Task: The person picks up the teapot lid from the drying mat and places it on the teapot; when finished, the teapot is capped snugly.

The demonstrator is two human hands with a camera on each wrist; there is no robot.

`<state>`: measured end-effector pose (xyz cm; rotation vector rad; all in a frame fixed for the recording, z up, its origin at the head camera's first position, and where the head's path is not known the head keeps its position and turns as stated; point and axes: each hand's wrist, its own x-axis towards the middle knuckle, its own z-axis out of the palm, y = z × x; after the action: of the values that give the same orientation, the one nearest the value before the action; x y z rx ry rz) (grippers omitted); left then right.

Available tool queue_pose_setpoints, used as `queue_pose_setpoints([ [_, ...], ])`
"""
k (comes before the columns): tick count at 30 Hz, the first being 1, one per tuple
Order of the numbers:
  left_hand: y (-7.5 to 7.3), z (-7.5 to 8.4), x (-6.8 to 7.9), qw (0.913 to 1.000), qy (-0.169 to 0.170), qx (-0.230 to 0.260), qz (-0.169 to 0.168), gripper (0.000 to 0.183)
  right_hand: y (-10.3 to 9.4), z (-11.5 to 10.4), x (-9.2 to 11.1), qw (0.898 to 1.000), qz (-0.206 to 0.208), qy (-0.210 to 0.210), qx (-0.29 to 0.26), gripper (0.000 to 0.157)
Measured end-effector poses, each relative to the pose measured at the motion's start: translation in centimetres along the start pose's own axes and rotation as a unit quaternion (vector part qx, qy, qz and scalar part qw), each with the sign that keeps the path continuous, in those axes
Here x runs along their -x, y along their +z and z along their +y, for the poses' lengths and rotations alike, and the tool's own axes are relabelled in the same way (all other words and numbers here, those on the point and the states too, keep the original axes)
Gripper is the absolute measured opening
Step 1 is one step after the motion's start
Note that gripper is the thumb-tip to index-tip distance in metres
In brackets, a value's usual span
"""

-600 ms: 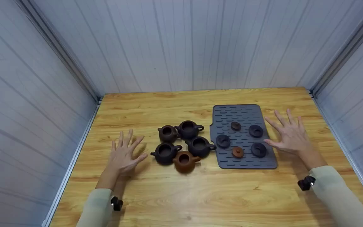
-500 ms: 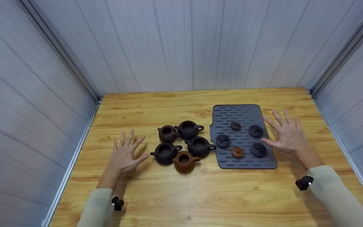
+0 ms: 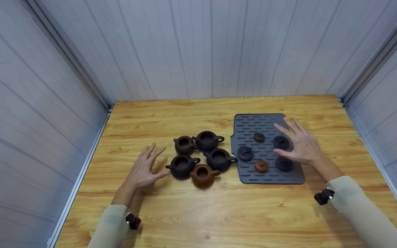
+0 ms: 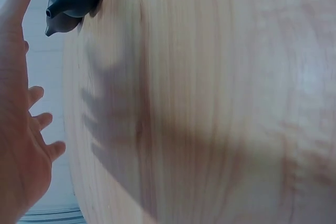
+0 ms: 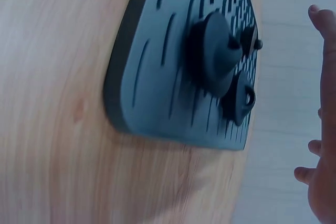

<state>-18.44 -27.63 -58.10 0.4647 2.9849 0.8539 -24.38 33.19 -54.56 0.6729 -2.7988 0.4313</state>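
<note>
Nearest on the bench (image 3: 212, 213), an orange-brown teapot (image 3: 202, 180) fronts four darker teapots (image 3: 216, 167). The left hand (image 3: 143, 171), fingers spread, hovers just left of them; farther off, the right hand (image 3: 301, 146), also spread, hovers near two dark lids (image 3: 282, 164) on a grey mat (image 3: 268, 151).

Right of the left hand (image 3: 143, 170): three blackish teapots (image 3: 182, 167), one dark-brown teapot (image 3: 184, 145), one reddish-brown teapot (image 3: 202, 177). Under and left of the right hand (image 3: 301, 146): dark grey mat (image 3: 250, 124), short dashes in rows; three black lids (image 3: 245, 153), one dark-brown lid (image 3: 259, 137), one orange-brown lid (image 3: 261, 166). Behind both hands: pale cream sleeves (image 3: 110, 220). Beneath: yellow-brown wood-grained table (image 3: 236, 213). Beyond: bluish-white wall (image 3: 198, 51), grey streaks.
</note>
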Motion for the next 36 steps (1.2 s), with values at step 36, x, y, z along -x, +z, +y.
queue_pose_setpoints([
  [36,3.4,2.2,-1.4,0.9542,-0.042,0.296,0.005,0.081,3.6,-5.4,-2.8,0.953,-0.035,0.021,-0.301,0.061],
])
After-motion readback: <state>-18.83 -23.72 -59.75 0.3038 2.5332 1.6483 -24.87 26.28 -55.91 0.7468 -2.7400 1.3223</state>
